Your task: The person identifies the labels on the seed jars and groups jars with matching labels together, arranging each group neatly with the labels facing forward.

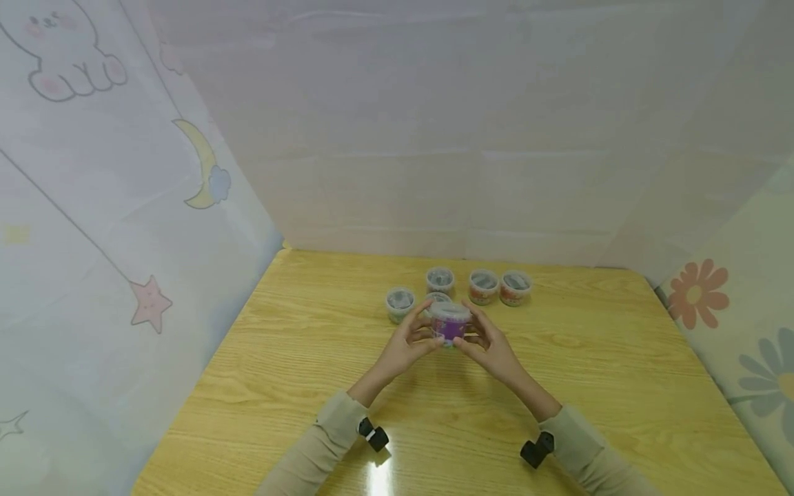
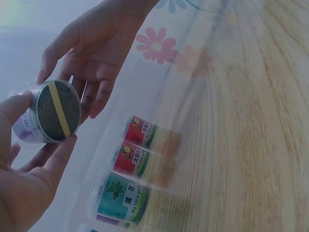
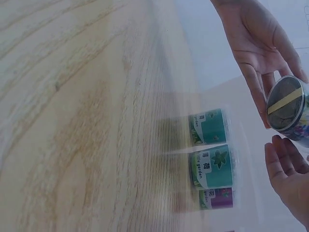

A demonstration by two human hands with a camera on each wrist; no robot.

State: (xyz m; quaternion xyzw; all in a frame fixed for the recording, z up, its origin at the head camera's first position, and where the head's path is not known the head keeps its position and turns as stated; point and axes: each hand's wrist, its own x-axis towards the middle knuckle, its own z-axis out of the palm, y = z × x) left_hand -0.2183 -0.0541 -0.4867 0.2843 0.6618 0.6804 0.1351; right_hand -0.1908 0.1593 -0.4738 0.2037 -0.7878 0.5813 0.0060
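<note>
Between both hands, above the table, is a small round plastic tub with a purple label and a clear lid. My left hand holds its left side between thumb and fingers. The right hand holds the opposite side, its thumb near the lower front edge. In the left wrist view the tub's dark base shows, with a pale yellow strip across it. A teal-labelled tub stands just behind the held one, partly hidden by it.
Another teal-labelled tub stands to the left, with a purple-labelled tub near the back. Two red-labelled tubs, one left and one right, stand behind to the right. Patterned sheets surround the wooden table.
</note>
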